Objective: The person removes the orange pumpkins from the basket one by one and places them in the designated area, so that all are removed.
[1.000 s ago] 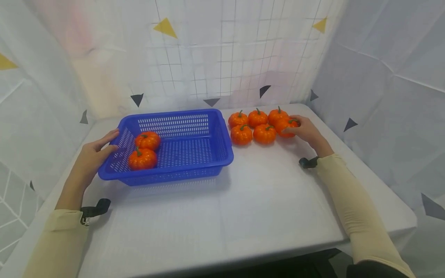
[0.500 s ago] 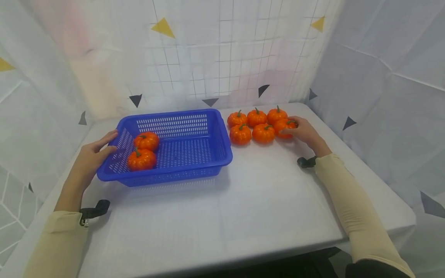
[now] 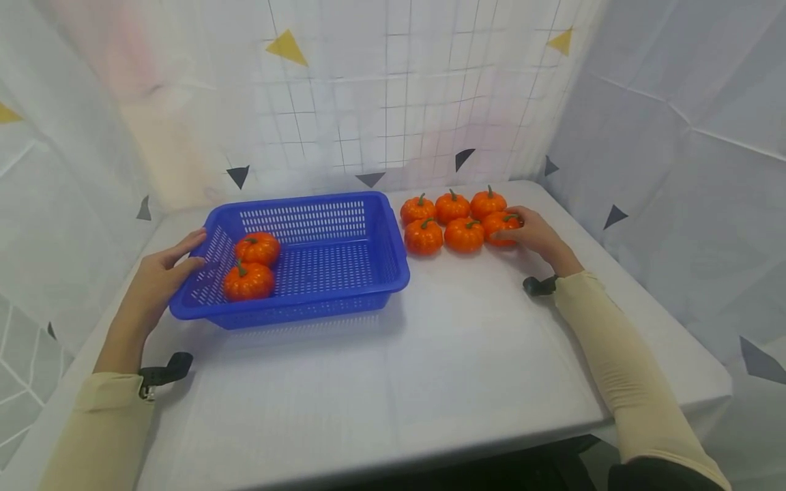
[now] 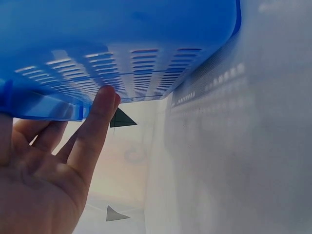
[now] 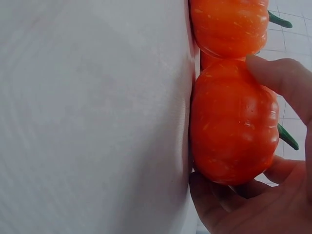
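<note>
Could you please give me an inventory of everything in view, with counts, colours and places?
Table: one, white, under everything below
Basket: one, blue, left part of the table
Pumpkins in the basket: two, orange, at its left end
Pumpkins on the table: six, orange, two rows of three right of the basket
Sheets: number unclear, white and grey, behind and at both sides
Triangles: several, yellow or dark, on the sheets
Wrist devices: two, black, one per wrist
Sleeves: two, pale yellow, both arms
Left hand: one, bare, at the basket's left rim
Right hand: one, bare, holding the front row's rightmost pumpkin
</note>
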{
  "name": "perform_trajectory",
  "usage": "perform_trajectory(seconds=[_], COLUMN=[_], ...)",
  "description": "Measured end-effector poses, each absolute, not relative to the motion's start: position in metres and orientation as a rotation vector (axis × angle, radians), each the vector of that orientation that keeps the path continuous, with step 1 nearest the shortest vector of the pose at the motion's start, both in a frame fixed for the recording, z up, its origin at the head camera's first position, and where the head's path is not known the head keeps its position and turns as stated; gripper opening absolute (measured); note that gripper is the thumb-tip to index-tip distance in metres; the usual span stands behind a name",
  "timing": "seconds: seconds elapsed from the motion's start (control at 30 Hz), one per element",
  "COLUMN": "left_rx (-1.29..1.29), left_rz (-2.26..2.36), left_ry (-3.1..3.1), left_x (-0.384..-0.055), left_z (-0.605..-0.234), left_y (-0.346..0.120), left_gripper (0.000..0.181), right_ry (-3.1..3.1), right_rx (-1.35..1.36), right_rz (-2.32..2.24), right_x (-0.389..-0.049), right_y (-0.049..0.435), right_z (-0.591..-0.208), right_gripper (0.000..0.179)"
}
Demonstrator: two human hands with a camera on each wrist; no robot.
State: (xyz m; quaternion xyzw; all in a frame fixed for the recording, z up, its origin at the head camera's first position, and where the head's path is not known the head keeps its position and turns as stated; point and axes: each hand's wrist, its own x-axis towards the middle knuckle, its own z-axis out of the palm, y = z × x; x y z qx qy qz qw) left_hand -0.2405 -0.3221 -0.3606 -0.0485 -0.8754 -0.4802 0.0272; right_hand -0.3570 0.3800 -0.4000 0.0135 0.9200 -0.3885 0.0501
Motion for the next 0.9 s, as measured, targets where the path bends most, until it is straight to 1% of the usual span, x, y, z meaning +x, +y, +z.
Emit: perform_trajectory(seconds=[0.13, 0.27, 0.57, 0.9], left_rx=[-0.153, -0.154, -0.187, -0.172], left_rz=[-1.488, -1.474, -1.466, -1.406], left_ry=[-2.698, -2.699, -2.696, -2.727], left_x=[-0.241, -0.240, -0.242, -0.239], left_z=[-0.362, -0.361, -0.362, -0.360], left_y=[-0.323, -0.323, -0.323, -0.322], left_gripper=[0.059, 0.060, 0.059, 0.060], right_ry=[2.788, 2.776, 2.782, 2.873], right_rx=[0.037, 0.031, -0.001, -0.035], right_rz=[-1.175, -1.161, -1.216, -1.396], right_x=[-0.357, -0.356, -0.349, -0.334], right_y=[0.379, 0.378, 0.378, 0.364], right_z=[-0.399, -0.397, -0.389, -0.352], right_gripper=[0.096, 0.097, 0.088, 0.079])
